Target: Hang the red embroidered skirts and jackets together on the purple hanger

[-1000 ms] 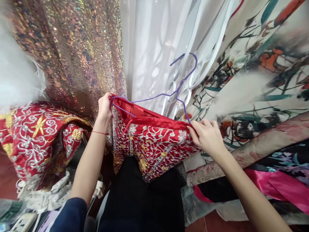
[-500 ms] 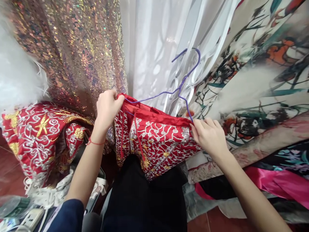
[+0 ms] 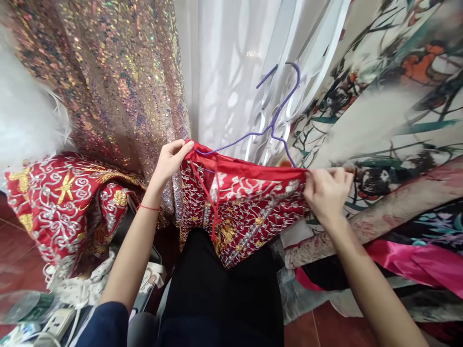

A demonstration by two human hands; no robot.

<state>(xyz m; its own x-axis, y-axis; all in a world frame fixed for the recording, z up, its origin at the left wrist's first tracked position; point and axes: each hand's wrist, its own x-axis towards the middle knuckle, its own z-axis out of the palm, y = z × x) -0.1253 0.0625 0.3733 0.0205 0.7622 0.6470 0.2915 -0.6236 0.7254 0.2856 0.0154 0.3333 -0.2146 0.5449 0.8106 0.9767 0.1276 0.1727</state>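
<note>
A red embroidered skirt [image 3: 260, 197] with silver and gold patterns stretches between my two hands above my lap. My left hand [image 3: 171, 161] pinches the left end of its red waistband, thumb on top. At the other end my right hand [image 3: 325, 193] is closed on the waistband's corner. Inside the waist opening sits a purple hanger [image 3: 273, 126], its hook pointing up and away from me and its lower ends hidden in the cloth. Red drawstrings [image 3: 214, 207] dangle down the front on the left side.
To the left lies another red embroidered garment [image 3: 54, 202], with a plastic bottle [image 3: 31, 306] and a power strip [image 3: 58, 325] below it. Sequined fabric [image 3: 133, 86] and white curtain [image 3: 224, 72] hang ahead. Fabric rolls [image 3: 379, 226] and pink satin [image 3: 405, 265] lie at right.
Both hands have shifted right with the skirt, the right one farther, so the waistband is stretched wider. The right hand has come off the hanger's corner, which now lies inside the waistband.
</note>
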